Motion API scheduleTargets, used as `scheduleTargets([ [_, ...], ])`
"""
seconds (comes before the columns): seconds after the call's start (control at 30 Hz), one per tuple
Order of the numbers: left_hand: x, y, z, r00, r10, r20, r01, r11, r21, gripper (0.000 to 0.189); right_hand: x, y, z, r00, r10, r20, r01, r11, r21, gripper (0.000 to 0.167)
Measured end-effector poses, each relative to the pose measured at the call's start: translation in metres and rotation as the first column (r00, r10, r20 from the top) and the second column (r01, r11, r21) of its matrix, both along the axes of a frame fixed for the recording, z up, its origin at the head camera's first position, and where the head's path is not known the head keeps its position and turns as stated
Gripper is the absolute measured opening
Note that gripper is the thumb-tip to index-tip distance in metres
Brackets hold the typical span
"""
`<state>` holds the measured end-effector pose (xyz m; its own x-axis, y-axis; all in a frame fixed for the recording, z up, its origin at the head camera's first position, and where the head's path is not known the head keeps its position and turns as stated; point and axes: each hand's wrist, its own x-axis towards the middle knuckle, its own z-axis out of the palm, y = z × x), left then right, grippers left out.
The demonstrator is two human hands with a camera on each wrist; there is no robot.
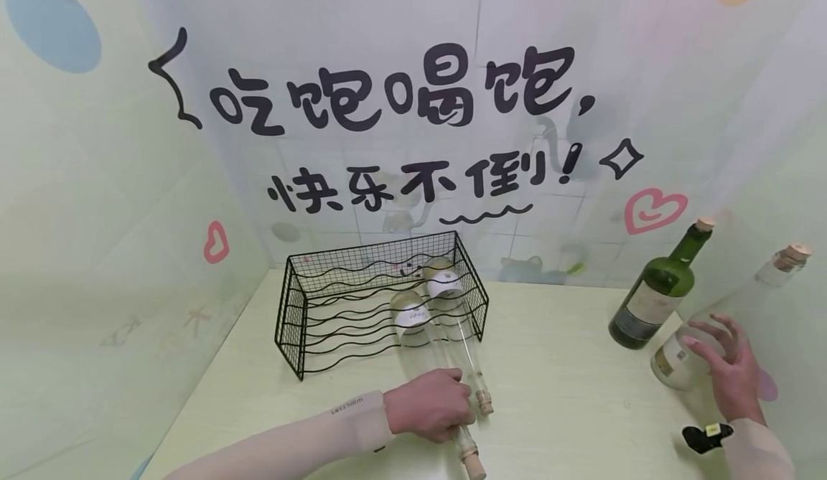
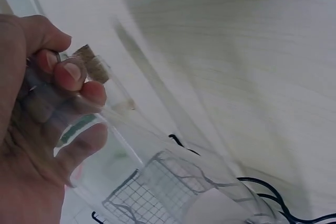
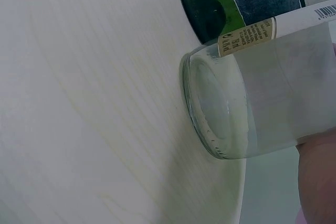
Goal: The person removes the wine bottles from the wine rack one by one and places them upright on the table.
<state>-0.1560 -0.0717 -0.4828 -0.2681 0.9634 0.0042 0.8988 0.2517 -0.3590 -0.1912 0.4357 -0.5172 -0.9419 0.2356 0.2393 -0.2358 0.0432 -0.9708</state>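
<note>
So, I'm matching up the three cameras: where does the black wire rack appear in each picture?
Head: the black wire rack, left of centre on the pale tabletop.
Left wrist: along the bottom, partly seen through the clear bottle in the left hand.
Right wrist: not in it.
Shared landmark: the pale tabletop, visible in all three.

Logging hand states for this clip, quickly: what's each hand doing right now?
Left hand: closed, holding the nearer clear bottle lying in the wire rack.
Right hand: closed around the clear bottle beside the green bottle.

4 bottles (image 1: 654,300), 1 rack (image 1: 293,322), 2 hands (image 1: 429,402), apparently 4 corks (image 1: 474,463).
</note>
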Motion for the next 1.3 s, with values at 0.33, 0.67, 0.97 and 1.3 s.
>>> scheduleTargets([
  [0.33, 0.013, 0.007, 0.019, 0.999, -0.007, 0.052, 0.005, 0.999, 0.054, 0.023, -0.001, 0.003, -0.002, 1.000, 0.010, 0.019, -0.010, 1.000, -0.001, 0.058],
  [0.67, 0.015, 0.010, 0.031, 0.994, -0.041, 0.098, 0.027, 0.991, 0.133, 0.027, -0.001, 0.003, -0.001, 1.000, 0.018, 0.019, -0.018, 1.000, -0.002, 0.058],
  [0.97, 0.022, 0.012, 0.049, 0.987, -0.060, 0.152, 0.034, 0.986, 0.165, 0.030, -0.001, -0.001, -0.001, 1.000, 0.016, -0.006, -0.016, 0.999, -0.041, 0.055],
  [1.3, 0.024, 0.011, 0.079, 0.944, -0.037, 0.329, -0.052, 0.964, 0.259, 0.027, 0.001, -0.001, 0.000, 0.999, 0.039, -0.006, -0.039, 0.998, -0.042, 0.056],
])
